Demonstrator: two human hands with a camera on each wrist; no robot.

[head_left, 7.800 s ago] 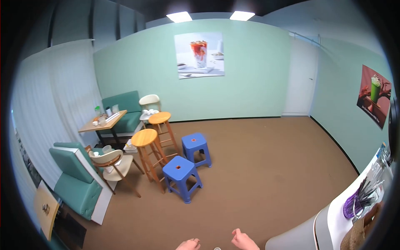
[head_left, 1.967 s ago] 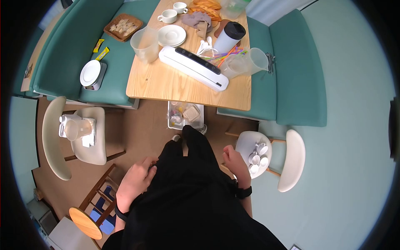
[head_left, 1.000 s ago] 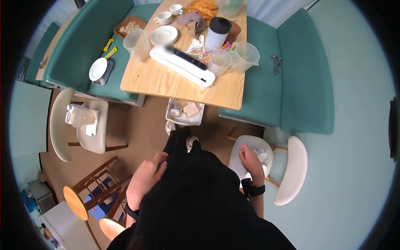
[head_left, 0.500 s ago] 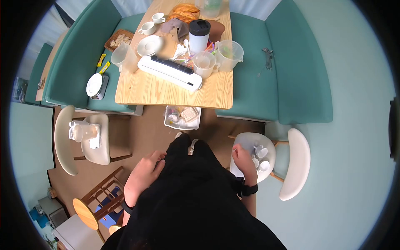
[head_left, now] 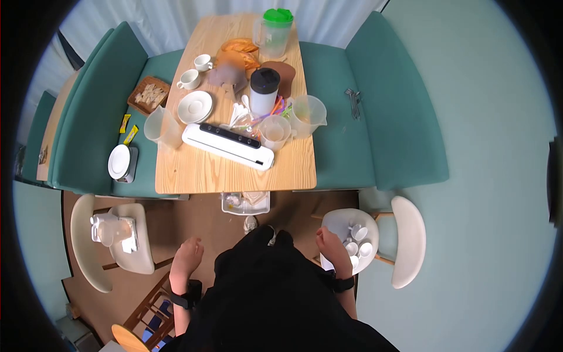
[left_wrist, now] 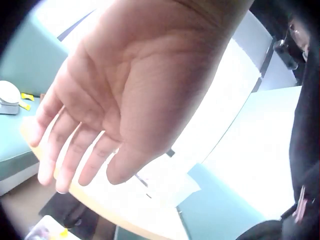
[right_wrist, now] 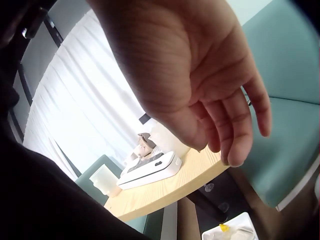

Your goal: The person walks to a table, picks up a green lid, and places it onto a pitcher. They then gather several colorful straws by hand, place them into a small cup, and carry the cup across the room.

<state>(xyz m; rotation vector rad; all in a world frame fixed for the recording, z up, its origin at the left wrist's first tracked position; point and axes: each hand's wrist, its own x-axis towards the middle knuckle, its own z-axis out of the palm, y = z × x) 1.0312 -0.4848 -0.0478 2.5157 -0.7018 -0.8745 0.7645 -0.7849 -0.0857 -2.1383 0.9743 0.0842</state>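
Observation:
My left hand (head_left: 186, 255) hangs beside my left thigh and holds nothing; the left wrist view shows its palm with loosely extended fingers. Beside my right thigh, my right hand (head_left: 332, 245) hangs relaxed, fingers slightly bent and nothing in them. It overlaps the edge of a chair seat bearing several white cups (head_left: 359, 240). In front of me a wooden table (head_left: 234, 179) carries a white vacuum sealer (head_left: 229, 146), clear measuring jugs (head_left: 308, 117), stacked saucers (head_left: 194, 107), a black-lidded tumbler (head_left: 264, 91), bread (head_left: 238, 53) and a green-lidded pitcher (head_left: 274, 35).
Green benches (head_left: 340, 141) flank the table. The left one bears a basket (head_left: 148, 95), yellow sachets and a scale with a plate (head_left: 120, 162). A white bin (head_left: 246, 208) stands under the table edge. A chair (head_left: 141, 258) at left holds a jug; a wooden stool stands behind it.
Earlier I faced stools across the room; now I stand at the table. In the last second the table has slid lower in view, and my left hand has swung outward from my lap.

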